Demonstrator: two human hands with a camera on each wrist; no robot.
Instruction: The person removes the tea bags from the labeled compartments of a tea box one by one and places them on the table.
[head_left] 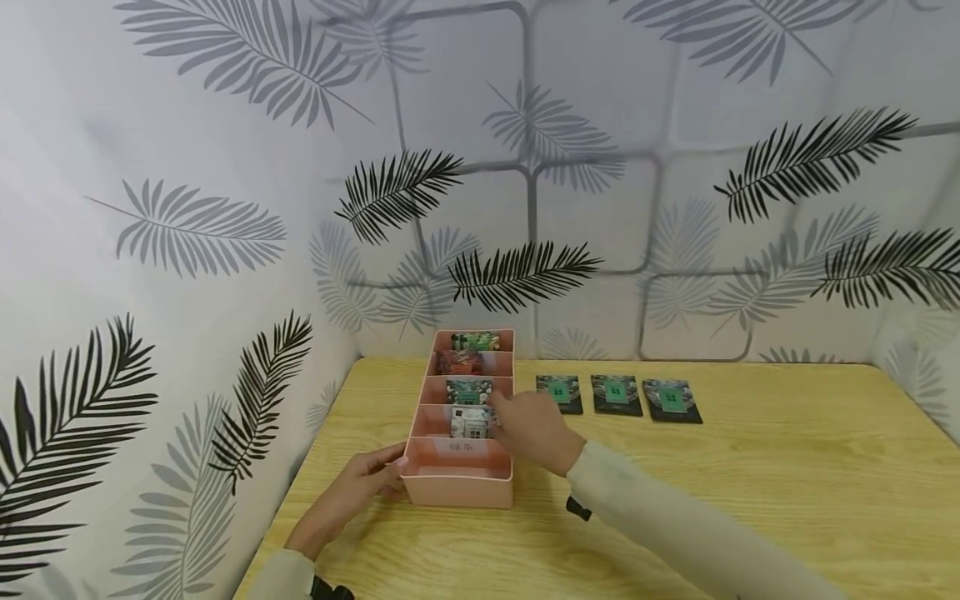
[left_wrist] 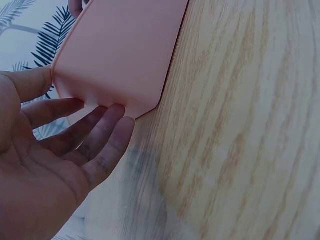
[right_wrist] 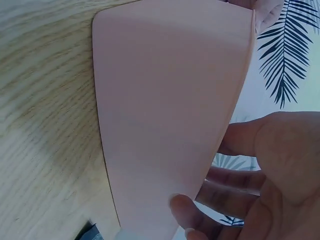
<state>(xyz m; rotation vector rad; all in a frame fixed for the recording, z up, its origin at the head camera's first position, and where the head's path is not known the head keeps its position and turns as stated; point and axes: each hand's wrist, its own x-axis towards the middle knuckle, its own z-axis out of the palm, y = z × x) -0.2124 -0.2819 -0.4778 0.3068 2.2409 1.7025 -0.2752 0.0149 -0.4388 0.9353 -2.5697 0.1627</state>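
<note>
A pink divided box (head_left: 461,492) stands lengthwise on the table. My left hand (head_left: 367,479) holds its near left corner, the thumb at the rim and the fingers (left_wrist: 102,135) against the wall. At the right rim, my right hand (head_left: 536,425) reaches over into the box beside the third and fourth compartments; its thumb and some fingertips are hidden behind the pink wall (right_wrist: 160,100), and I cannot tell whether they pinch anything. A dark green packet (head_left: 469,392) sits in the third compartment and a whitish packet (head_left: 470,422) in the fourth. The nearest compartment shows a handwritten label (head_left: 461,447).
Farther back in the box are a reddish packet (head_left: 459,362) and a green packet (head_left: 476,341). Three dark packets with green labels, a left one (head_left: 558,393), a middle one (head_left: 617,394) and a right one (head_left: 672,400), lie in a row right of the box. A leaf-patterned backdrop (head_left: 600,208) borders the wooden table (head_left: 750,500).
</note>
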